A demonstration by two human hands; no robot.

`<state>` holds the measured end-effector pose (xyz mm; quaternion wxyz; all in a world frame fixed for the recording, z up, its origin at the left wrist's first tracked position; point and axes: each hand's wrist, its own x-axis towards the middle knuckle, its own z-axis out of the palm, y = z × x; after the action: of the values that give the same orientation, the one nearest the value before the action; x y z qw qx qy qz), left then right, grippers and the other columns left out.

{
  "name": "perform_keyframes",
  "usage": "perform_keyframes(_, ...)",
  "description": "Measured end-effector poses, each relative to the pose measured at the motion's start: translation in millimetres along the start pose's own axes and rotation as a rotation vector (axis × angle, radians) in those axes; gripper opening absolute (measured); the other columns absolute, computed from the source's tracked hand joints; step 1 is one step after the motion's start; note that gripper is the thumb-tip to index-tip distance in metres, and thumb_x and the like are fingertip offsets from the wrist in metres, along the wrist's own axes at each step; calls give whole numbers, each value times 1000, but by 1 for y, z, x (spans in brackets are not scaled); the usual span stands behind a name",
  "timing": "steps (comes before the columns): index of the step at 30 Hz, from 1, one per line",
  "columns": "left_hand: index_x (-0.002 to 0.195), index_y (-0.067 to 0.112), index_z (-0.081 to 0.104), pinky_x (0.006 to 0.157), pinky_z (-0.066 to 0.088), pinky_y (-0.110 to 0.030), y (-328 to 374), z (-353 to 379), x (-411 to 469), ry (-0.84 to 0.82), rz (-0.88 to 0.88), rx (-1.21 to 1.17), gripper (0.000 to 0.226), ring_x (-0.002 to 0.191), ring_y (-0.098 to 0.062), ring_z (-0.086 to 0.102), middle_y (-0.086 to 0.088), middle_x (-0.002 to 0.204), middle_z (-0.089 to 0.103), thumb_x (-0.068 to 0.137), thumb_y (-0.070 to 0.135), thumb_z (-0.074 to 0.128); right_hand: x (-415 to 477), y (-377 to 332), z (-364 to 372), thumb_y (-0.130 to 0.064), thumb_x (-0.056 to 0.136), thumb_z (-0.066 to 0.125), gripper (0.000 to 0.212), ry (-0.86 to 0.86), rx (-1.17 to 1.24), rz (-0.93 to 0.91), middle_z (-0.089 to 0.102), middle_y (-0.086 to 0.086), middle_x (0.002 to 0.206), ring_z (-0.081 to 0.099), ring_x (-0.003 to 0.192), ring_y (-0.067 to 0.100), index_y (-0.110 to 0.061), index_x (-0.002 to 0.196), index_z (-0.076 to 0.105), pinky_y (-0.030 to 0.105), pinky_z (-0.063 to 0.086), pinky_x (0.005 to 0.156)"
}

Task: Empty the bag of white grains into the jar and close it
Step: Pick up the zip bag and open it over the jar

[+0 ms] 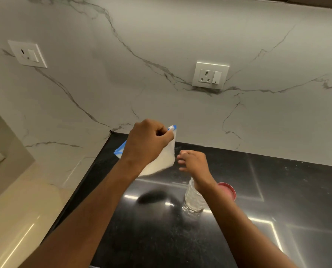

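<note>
The bag of white grains [161,159] hangs above the black worktop [277,190], up and to the left of the jar, pinched near its blue zip edge by the left hand [147,142]; that grip is closed tight on the top of the bag, so the grains have sunk into the lower corner, which looks like a way to keep them from spilling while the mouth is worked; the blue slider tab shows just past the knuckles, and whether the seal is already open cannot be told, since the hand covers most of it. The right hand [194,163] floats just beside the bag's lower right edge, fingers loosely spread and holding nothing; I judge it is coming in to steady the bag or help part the zip, though it is somewhat blurred. The jar [193,198], clear and ribbed, stands upright on the worktop below the right wrist, which hides its mouth; it looks empty or nearly so, so pouring seems not yet begun. The red lid [228,191] lies on the worktop just right of the jar, off and within reach for closing; the bag must come over the jar mouth next.
</note>
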<state>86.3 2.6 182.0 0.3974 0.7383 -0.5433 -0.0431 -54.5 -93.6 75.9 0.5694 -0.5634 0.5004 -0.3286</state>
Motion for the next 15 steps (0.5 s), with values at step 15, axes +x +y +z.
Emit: perform_keyframes(15,75,8,78,61,56,-39,86,40,18,-61,179,-351,30,64,-28,68,-8,67,74,98,28,75,-19,8,-132,-20,85,85,28,190,437,207,82,12,99,79,94,27,-5,108,78,35,64,73)
